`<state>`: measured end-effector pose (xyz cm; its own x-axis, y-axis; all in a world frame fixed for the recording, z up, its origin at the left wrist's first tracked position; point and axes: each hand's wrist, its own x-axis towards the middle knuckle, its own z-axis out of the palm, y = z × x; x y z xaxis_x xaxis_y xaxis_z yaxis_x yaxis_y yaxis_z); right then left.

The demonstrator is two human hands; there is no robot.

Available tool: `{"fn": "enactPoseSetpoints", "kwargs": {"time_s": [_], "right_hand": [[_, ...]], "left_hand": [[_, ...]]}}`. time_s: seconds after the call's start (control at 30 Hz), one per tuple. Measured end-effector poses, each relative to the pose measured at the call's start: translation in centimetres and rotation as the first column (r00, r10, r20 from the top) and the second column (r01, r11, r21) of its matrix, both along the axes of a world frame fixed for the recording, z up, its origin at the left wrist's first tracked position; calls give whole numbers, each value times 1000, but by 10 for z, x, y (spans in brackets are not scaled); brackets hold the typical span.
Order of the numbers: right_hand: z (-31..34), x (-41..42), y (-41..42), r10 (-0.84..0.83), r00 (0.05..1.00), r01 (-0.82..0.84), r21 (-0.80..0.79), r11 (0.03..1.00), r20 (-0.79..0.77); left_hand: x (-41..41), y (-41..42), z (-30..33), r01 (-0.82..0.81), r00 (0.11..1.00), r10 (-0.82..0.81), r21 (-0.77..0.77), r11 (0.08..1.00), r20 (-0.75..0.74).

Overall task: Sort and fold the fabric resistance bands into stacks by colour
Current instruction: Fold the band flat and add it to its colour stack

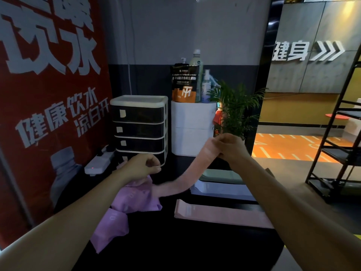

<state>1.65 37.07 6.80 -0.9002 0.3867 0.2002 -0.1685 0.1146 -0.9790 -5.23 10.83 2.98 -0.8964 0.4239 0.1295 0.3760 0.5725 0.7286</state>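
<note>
So we've got a pink band (183, 177) in the air right now, pinched at one end by our right hand (228, 146), fingers curled tight around the fabric up near the white box (192, 128). The rest of it droops down and left toward the purple bands (134, 196), and the low end looks blurry, so it's hard to say whether it's clear of that pile or resting on it. Our left hand (145, 165) sits just above the purple heap with fingers curled in; we honestly can't tell if it's got hold of anything or is just balled up.

There's already one pink band lying flat (218, 213) on the dark table (175, 247), right of the purple stuff, and a pale stack (220, 187) behind it that might be another colour, can't tell in this light.

What could go wrong, as we see it:

- The trailing end could drag a purple band along with it and mess up the pile, or pull one over to the pink side.
- Holding only one end means the band can twist, so the fold comes out crooked and the stack won't sit flat.
- The lighting is dim, and pink vs. pale purple could get mixed up if we rush.
- The power strip (98, 163) and the drawer unit (139, 130) are close behind our left hand, so a big swing could knock into them.
- The flat pink band is near our right forearm, easy to nudge off line.
</note>
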Motion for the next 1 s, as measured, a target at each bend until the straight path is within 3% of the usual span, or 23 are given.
{"fn": "enactPoseSetpoints", "kwargs": {"time_s": [0.13,0.33,0.7,1.0], "right_hand": [[6,1,-25,161,987,-154,164,974,-25],[34,3,-51,242,965,-206,281,937,-101],[59,-1,-44,206,973,-184,184,966,-103],[38,18,-26,242,970,-237,313,920,26]], "left_hand": [[16,28,25,76,997,-72,139,987,-34],[27,57,61,173,984,-164,163,971,-64],[38,73,127,150,970,-83,296,943,-229],[43,95,144,79,997,-61,720,690,-52]]}}
